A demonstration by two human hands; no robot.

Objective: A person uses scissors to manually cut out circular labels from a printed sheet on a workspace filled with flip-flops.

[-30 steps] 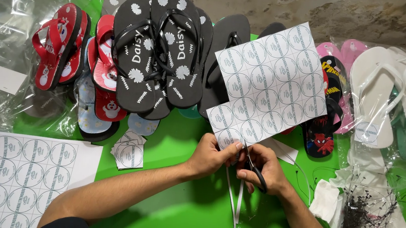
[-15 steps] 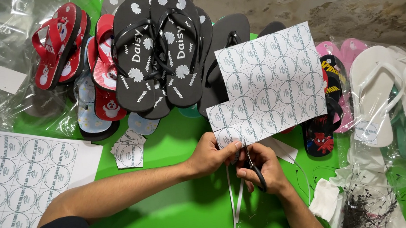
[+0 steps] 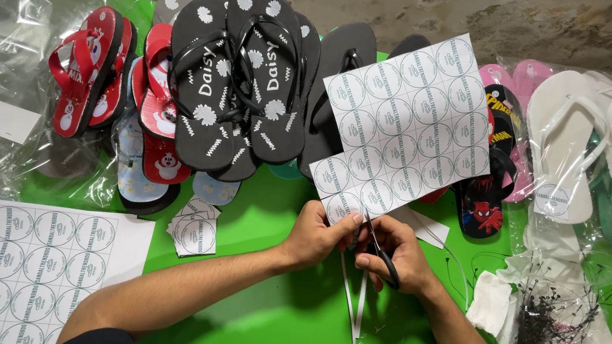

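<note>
Label sheet stands up over the green table, pinched at its near corner by your left hand. Your right hand grips black scissors at that edge, 2 thin strips dangling below.

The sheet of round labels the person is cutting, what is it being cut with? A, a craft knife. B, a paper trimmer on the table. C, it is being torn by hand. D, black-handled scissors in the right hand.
D: the right hand works black-handled scissors at the lower edge of the sheet of round labels, which the left hand holds up, with thin cut strips hanging below.
</note>
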